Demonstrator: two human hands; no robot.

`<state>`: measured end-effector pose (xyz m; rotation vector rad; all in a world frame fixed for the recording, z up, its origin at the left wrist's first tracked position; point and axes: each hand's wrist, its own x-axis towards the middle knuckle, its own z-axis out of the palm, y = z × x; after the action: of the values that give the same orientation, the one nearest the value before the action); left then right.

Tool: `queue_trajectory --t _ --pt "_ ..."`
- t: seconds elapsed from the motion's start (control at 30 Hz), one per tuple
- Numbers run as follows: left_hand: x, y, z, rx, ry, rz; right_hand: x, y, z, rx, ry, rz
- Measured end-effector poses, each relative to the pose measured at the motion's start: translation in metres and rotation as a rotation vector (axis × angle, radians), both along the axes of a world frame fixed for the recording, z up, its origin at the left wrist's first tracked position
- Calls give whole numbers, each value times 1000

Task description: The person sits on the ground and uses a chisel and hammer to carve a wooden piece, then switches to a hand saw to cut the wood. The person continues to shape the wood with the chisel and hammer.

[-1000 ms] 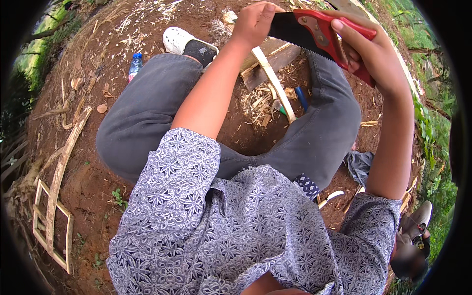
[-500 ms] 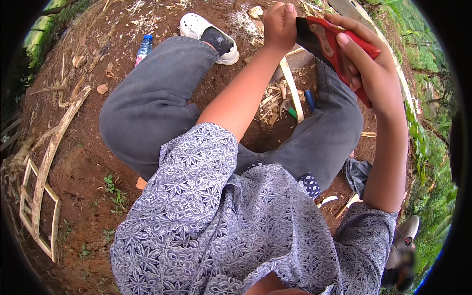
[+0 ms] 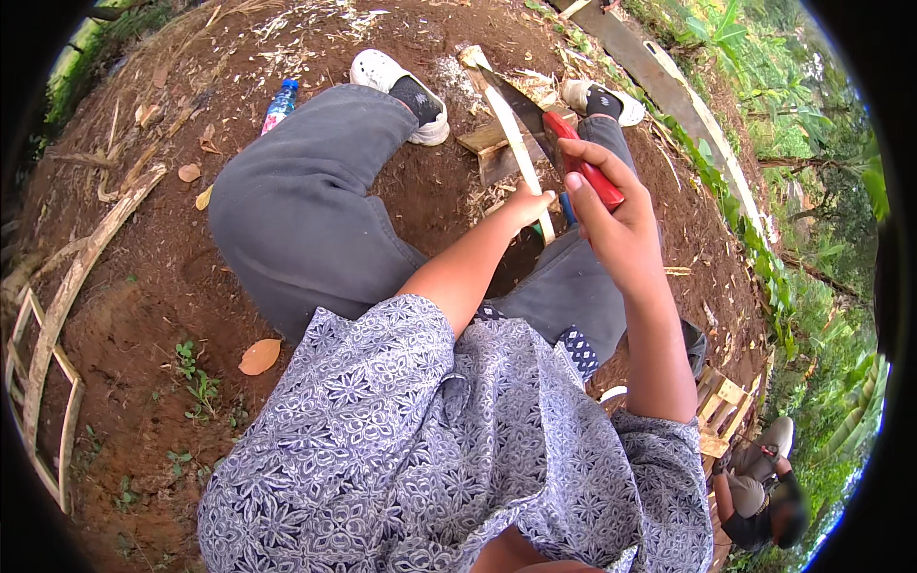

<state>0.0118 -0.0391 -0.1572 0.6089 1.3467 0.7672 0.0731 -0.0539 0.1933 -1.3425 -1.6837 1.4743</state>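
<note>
My right hand (image 3: 616, 205) grips the red handle (image 3: 587, 167) of a folding saw. Its dark blade (image 3: 521, 103) reaches forward, lying along or across the upper part of a pale wooden strip (image 3: 514, 134); whether the teeth touch it I cannot tell. Between my legs, my left hand (image 3: 527, 205) is closed around the lower part of that strip. Under the strip sits a wooden block (image 3: 489, 151), with shavings scattered about it. Close to my left hand a blue object (image 3: 568, 208) shows in part, mostly hidden by my hands and leg.
A water bottle (image 3: 280, 103) stands beyond my left knee. At far left, a long stick (image 3: 91, 272) crosses a thin wooden frame (image 3: 69, 420). A slatted wooden piece (image 3: 723, 413) and another person (image 3: 764, 487) are at lower right. Plants line the right side.
The saw has come down from a raised position, blade now pointing forward at the strip. My left hand has moved from beside the blade down onto the strip.
</note>
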Motion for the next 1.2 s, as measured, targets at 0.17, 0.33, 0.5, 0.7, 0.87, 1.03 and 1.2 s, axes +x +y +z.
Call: queue_trajectory --t 0.17,0.33,0.5,0.7,0.87,1.03,1.2 --pt "4 -8 32 -120 -201 -10 21 -58 74 111 -25 -91" --pt "2 -3 24 -129 -214 -93 59 -119 131 476 149 -259" --pt "3 4 20 -129 -86 -45 93 -153 141 616 304 -412" --pt "-15 15 26 -136 169 213 134 -170 158 786 308 -694" --pt "-14 1 58 -84 195 416 182 -155 155 873 272 -885" --pt "-21 3 39 6 -15 667 227 -143 92 688 300 -955" --pt "-2 4 33 37 -58 722 276 -175 5 414 92 -1076"
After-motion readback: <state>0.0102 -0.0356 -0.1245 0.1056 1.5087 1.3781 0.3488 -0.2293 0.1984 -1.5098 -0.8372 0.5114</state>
